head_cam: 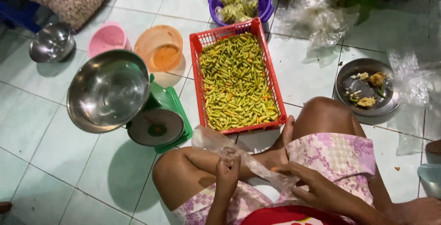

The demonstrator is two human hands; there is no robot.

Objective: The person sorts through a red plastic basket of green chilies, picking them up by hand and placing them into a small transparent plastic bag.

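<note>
Bagging looks barely begun: just below the red crate (236,80), still heaped with green chillies (237,82), the left hand (228,169) pinches and the right hand (317,187) grips a seemingly empty clear plastic bag (239,154), while the scale's steel pan (108,89) beside the crate sits empty.

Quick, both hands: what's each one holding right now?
Left hand: closed, pinching the clear plastic bag.
Right hand: fingers curled, gripping the same bag's other end.

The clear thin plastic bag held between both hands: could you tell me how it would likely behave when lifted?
The clear thin plastic bag looks floppy: it sags and wrinkles between the left hand and right hand. It is probably very light, since it appears nearly empty. Its glossy film may be somewhat slippery.
</note>
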